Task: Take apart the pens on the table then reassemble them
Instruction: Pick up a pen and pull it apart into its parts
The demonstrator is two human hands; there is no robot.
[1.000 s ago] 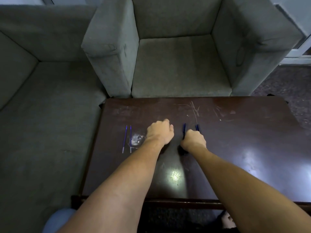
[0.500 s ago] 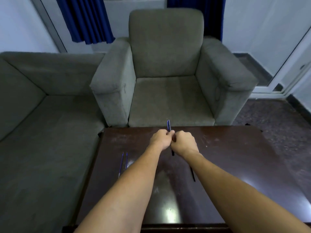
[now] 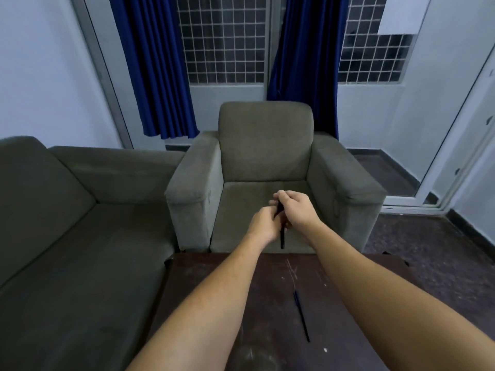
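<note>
Both hands are raised above the far edge of the table, holding one dark pen [image 3: 281,236] upright between them. My left hand [image 3: 263,225] grips its middle from the left, and my right hand [image 3: 296,210] closes around its upper end. The pen's lower end sticks out below the hands. A second dark blue pen [image 3: 302,315] lies flat on the dark wooden table [image 3: 361,303], between my forearms. The thin refills seen earlier at the table's left are hidden behind my left forearm or out of frame.
A grey armchair [image 3: 267,162] stands just beyond the table. A grey sofa [image 3: 75,215] runs along the left. Blue curtains [image 3: 152,65] and a barred window lie behind, and a glass door [image 3: 455,145] is at the right.
My hands lifted one pen off the table and brought it up between them. The camera tilted upward, so the table sank low in view and the refills at the left dropped out of sight.
</note>
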